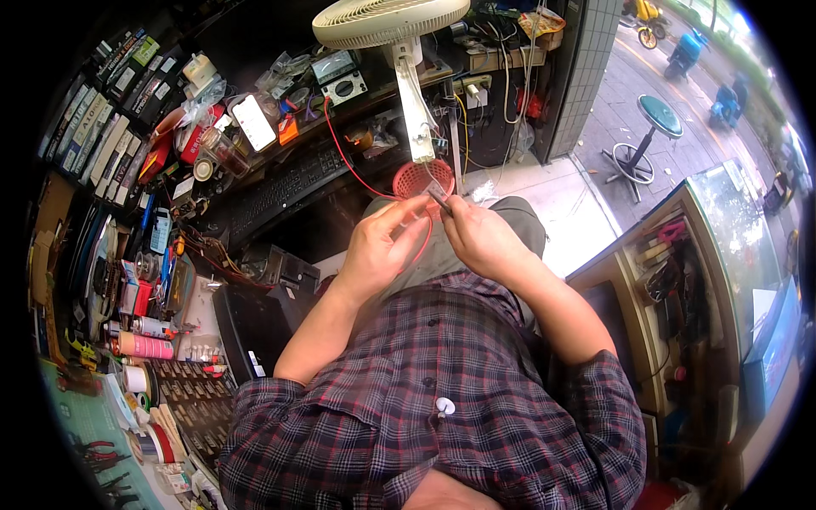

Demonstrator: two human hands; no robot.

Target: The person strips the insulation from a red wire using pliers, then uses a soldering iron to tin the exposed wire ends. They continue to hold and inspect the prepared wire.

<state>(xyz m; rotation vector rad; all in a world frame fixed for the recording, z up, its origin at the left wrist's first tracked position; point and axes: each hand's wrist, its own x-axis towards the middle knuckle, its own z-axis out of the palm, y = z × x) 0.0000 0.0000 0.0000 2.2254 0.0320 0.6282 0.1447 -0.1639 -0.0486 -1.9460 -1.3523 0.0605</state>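
Head view, left hand: raised over the lap (523, 219), left hand (376, 246) half curled, thumb apart from the index finger, fingertips right beside the small dark piece (440, 199). Couldn't tell if they gripped anything.
Right hand: right hand (483, 238) nearly closed, thumb and fingers pinching the piece.
Small dark piece: in the right fingertips, just above the red basket (415, 177) as seen from the head. Too small to identify.
Fan: cream fan (389, 24) stood ahead, its stem (411, 102) open-faced, its lower end near the hands.
Red lead: red lead (344, 157) ran from the meter (343, 86) to the left hand; contact unclear.
Handling, my call: work called for a still right pinch, left fingertips doing the fine movement, both wrists steadied on the thighs.
Watch, my call: lead needed slack; a tug could have jerked the piece loose, and a drop risked losing it in the basket.
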